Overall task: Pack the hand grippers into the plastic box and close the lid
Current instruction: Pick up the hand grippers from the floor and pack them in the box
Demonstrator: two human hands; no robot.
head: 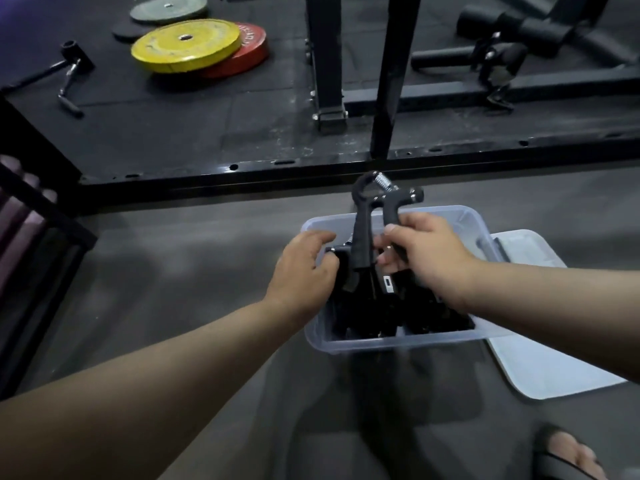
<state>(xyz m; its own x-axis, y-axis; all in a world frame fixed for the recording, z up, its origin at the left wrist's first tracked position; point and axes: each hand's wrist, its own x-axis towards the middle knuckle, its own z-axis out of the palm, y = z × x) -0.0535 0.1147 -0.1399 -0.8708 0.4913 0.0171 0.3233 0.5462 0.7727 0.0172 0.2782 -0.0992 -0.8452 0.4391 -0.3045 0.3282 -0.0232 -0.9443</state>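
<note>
The right hand (429, 251) grip pinches an upright hand gripper (377, 216) over the plastic box (398, 342) on the floor. The left hand (304, 268) clasps another inside; lid (540, 368) at three o'clock.

1. Yellow plate (185, 44) lies on red plate (244, 51), far left on black mat (173, 126).
2. Green plate (168, 8) behind them, small black disc (131, 30) between.
3. Bar handle (67, 76) left of plates.
4. Rack upright (325, 60) stands centre, padded bench (530, 27) far right.
5. Sandalled foot (568, 455) bottom right.
</note>
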